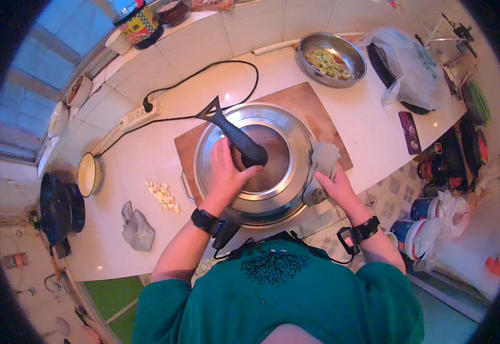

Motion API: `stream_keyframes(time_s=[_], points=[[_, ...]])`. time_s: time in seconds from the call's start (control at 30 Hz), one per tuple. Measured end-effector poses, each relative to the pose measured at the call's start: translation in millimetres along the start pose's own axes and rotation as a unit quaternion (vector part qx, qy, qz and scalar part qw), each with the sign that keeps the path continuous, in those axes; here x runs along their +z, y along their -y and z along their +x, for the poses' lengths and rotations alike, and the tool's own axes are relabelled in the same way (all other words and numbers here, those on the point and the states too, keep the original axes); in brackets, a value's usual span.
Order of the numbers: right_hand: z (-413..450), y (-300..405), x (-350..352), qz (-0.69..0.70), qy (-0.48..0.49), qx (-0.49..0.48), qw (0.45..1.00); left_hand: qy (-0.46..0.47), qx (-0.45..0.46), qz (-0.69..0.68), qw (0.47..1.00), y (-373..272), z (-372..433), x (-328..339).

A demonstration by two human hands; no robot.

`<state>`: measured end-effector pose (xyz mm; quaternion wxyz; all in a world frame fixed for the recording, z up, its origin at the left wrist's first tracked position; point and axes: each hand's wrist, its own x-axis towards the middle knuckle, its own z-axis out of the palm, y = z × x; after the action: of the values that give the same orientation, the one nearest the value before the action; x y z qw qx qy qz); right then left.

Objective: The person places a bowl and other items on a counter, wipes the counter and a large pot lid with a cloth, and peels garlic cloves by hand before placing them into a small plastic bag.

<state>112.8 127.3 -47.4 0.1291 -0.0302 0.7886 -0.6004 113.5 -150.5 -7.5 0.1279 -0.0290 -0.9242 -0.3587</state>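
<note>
A wide stainless-steel pan (209, 180) with a glass-centred lid (271, 182) sits before me on a brown wooden board (314, 103). From the lid rises a black forked handle (238, 136). My left hand (226, 176) is on the lid, its thumb against the handle's base and its fingers along the left side. Whether those fingers grip is unclear. At the pan's right rim, my right hand (337, 184) holds a crumpled grey cloth (324, 160) against the metal.
Peeled garlic cloves (163, 195) and a grey cloth-like piece (139, 230) lie left. A steel bowl (346, 53) holds sliced green vegetable. A black cord (215, 64) runs from a power strip (139, 115) behind the pan. A bagged dark pan (417, 71) and a phone (409, 132) lie right.
</note>
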Motion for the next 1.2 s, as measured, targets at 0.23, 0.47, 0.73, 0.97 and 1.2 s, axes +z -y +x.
stream_keyframes(time_s=[0.23,0.47,0.73,0.97,1.2], points=[[12,30,7,-0.351,0.058,-0.198,0.913,0.026,-0.051,-0.062,0.996,-10,10,7],[108,53,22,-0.420,0.102,-0.328,0.840,0.028,-0.058,-0.031,0.997,-16,12,3],[259,73,70,-0.326,0.349,-0.070,0.876,0.036,-0.060,-0.055,0.996,-10,15,10],[227,78,32,-0.218,0.328,-0.004,0.919,0.041,-0.036,-0.031,0.998,-10,12,11],[129,7,-32,-0.127,0.119,0.017,0.985,0.033,-0.030,-0.028,0.999,-15,11,12]])
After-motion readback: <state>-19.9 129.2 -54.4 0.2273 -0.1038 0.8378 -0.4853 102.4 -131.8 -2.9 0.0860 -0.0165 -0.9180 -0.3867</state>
